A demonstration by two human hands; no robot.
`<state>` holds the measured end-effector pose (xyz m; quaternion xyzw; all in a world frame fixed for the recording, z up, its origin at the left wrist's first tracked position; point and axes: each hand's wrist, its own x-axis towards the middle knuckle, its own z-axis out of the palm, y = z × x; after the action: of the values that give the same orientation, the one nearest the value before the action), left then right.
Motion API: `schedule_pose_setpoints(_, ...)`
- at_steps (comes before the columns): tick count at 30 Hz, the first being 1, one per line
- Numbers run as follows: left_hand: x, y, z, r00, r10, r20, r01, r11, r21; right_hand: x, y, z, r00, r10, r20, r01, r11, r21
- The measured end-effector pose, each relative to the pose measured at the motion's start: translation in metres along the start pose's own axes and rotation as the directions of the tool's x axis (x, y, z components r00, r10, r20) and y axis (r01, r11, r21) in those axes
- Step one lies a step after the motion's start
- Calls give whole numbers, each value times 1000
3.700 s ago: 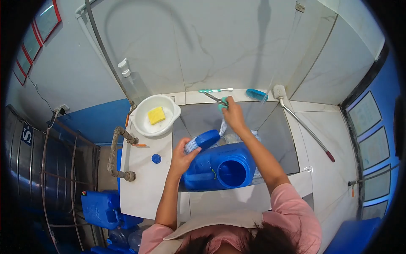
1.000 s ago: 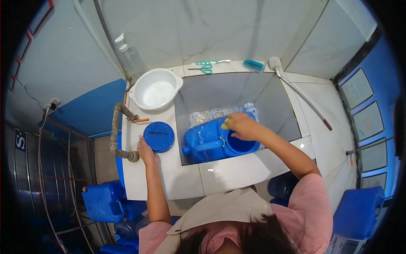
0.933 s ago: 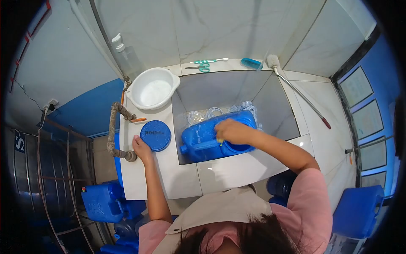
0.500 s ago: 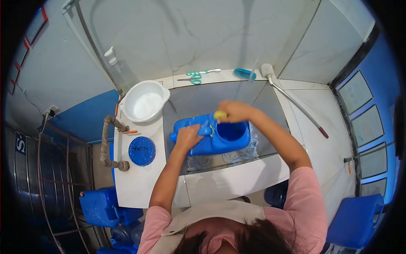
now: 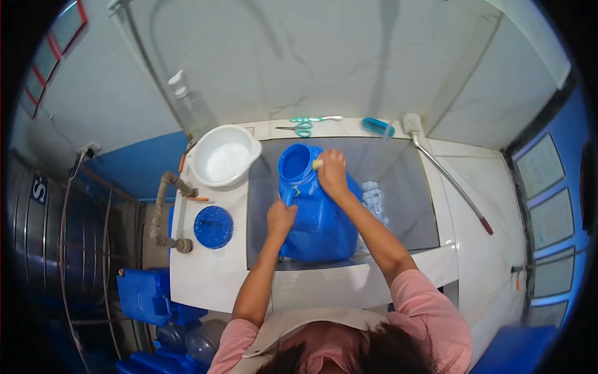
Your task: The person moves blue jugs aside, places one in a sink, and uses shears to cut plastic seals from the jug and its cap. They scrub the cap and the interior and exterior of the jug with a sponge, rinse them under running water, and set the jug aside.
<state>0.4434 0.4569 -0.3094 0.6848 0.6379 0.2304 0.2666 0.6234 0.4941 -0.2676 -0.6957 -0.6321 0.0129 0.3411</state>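
Note:
A large blue plastic water jug (image 5: 321, 230) is tilted in the grey sink (image 5: 408, 206), its wide round mouth facing up and away from me. My left hand (image 5: 282, 218) is closed around the jug's side handle. On the right of the neck, my right hand (image 5: 332, 171) presses a yellow sponge (image 5: 317, 164) against the outside of the rim. Only a small edge of the sponge shows past the fingers. Clear plastic items (image 5: 374, 199) lie in the sink, partly hidden behind the jug.
A white basin (image 5: 225, 156) and a round blue lid (image 5: 213, 226) sit on the left ledge, near a pipe (image 5: 163, 212). Scissors (image 5: 302, 129), a toothbrush (image 5: 314, 118) and a blue brush (image 5: 375, 126) line the back. A long-handled brush (image 5: 448, 174) lies right. Blue containers (image 5: 143, 293) stand lower left.
The jug has turned from lying sideways with its opening to the right to its mouth facing away. My right hand and the sponge have moved to the neck's outer right side.

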Motion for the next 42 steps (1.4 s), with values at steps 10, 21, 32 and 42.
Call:
schedule_pose_setpoints(10, -12, -76, 0, 981, -189, -47, 178, 968, -177, 101, -183, 146, 750, -597, 284, 603, 794, 77)
schedule_pose_setpoints(21, -2, -87, 6, 954, -269, 136, 297, 909, -290, 117, -191, 159, 459, -439, 772, -852, 30, 523)
schedule_pose_setpoints(32, 9, -42, 5, 961, -221, 166, 270, 880, -391, -31, -13, 67, 931, -355, -82, 348, 933, -88)
schedule_pose_setpoints(42, 11, 24, -2, 999, -13, 48, 20, 988, -150, -63, -9, -4, 690, -584, 428, 545, 808, 223)
